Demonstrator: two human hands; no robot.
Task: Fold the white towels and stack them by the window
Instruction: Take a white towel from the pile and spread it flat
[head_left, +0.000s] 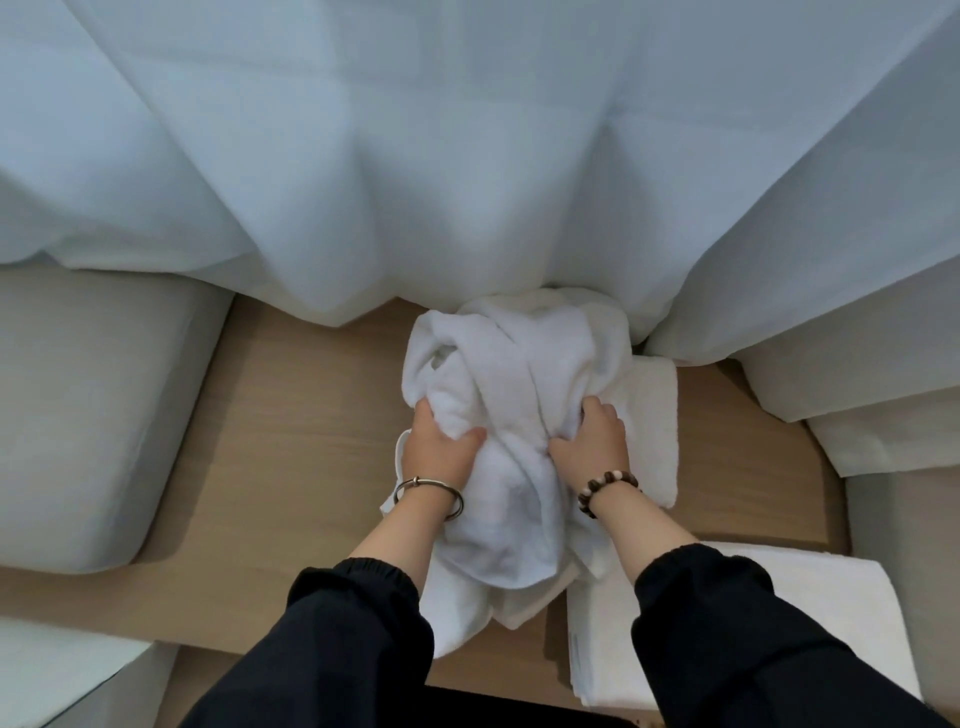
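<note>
- Crumpled white towel (514, 395): bunched on the wooden surface (291, 441) between the fingers of both hands; its far end meets the curtain (467, 156) beyond the fingertips.
- Left hand (441, 452): fingers curled into the towel's left side, gripping it.
- Right hand (597, 441): fingers curled into its right side, gripping it.
- Folded towel (657, 431): flat, just outboard of the right fingers.

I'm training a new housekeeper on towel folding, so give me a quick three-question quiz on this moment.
1. True or false: the bunched towel gripped by the left hand and right hand is already folded flat.
2. Which wrist wears the bead bracelet? A) left B) right
3. Fill in: a folded towel lies on the wooden surface just beside the ___ hand.
Key: 1 false, it is crumpled; 2 B; 3 right.
</note>
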